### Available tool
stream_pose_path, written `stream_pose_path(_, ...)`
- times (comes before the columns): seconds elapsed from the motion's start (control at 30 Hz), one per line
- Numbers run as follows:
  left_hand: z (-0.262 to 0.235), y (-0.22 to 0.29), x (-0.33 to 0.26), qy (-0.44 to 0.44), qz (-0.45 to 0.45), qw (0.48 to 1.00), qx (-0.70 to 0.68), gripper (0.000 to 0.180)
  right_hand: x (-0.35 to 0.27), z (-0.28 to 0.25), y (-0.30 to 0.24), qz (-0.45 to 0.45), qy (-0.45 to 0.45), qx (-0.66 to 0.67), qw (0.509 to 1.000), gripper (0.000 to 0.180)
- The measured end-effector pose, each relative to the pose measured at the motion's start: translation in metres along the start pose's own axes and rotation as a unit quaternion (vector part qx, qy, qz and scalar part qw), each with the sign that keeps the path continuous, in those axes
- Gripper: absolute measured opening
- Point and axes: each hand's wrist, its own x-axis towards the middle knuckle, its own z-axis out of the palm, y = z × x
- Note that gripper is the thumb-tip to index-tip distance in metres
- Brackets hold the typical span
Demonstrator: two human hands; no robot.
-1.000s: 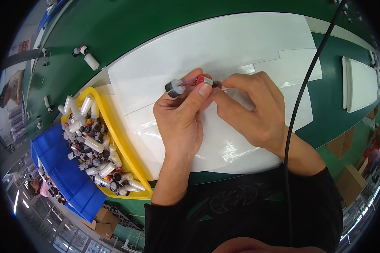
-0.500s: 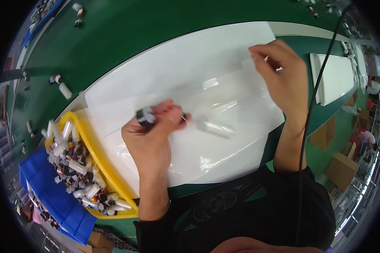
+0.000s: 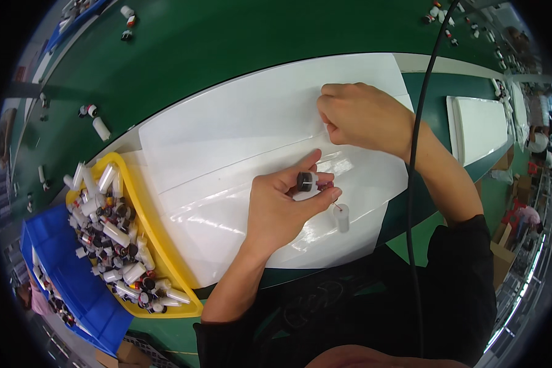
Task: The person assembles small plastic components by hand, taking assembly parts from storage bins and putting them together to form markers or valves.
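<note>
My left hand (image 3: 285, 199) is above the white sheet, fingers curled around a small part with a black cap and pale body (image 3: 306, 181). Thin reddish wires run from between those fingers to a whitish cylinder (image 3: 341, 218), which hangs or stands just right of the thumb tip; I cannot tell which. Farther off and to the right, my right hand (image 3: 363, 118) is closed with the fingers pressed together over the sheet. What it holds, if anything, is hidden under the fingers.
A yellow bin (image 3: 156, 248) heaped with similar cylinders and capped parts stands at left, beside a blue bin (image 3: 73, 282). Beyond the white sheet (image 3: 227, 129) runs a green belt (image 3: 227, 43) with a few scattered parts. A black cable (image 3: 414, 184) crosses in front of my right forearm.
My left hand has moved right with the capped part, and the cylinder now points more nearly upright. My right hand has come left and its fingers have closed up.
</note>
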Motion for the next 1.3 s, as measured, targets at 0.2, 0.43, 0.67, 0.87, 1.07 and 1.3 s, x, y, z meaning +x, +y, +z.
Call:
stream_pose_path(0.2,0.0,0.006,0.0,-0.001,-0.055,0.998,-0.017,0.02,-0.014,0.02,0.008,-0.044,0.105,0.134,0.985,0.016)
stream_pose_path(0.43,-0.003,0.003,0.004,0.012,-0.047,0.998,-0.048,0.016,-0.03,0.029,0.005,0.028,0.197,0.337,0.92,0.019)
stream_pose_path(0.67,0.001,0.007,0.004,0.015,-0.053,0.996,-0.074,0.017,-0.04,0.027,0.015,0.05,0.166,0.38,0.909,0.019)
stream_pose_path(0.87,-0.002,0.008,0.004,0.037,-0.053,0.993,-0.099,0.015,-0.043,0.033,0.018,0.033,0.198,0.38,0.903,0.024)
stream_pose_path(1.07,-0.007,0.016,0.0,0.088,-0.031,0.986,-0.138,0.013,-0.045,0.015,-0.013,0.012,0.254,0.665,0.702,0.015)
stream_pose_path(1.3,-0.022,0.029,-0.003,0.212,0.03,0.955,-0.206,0.016,-0.03,0.008,-0.066,-0.024,0.234,0.579,0.781,0.017)
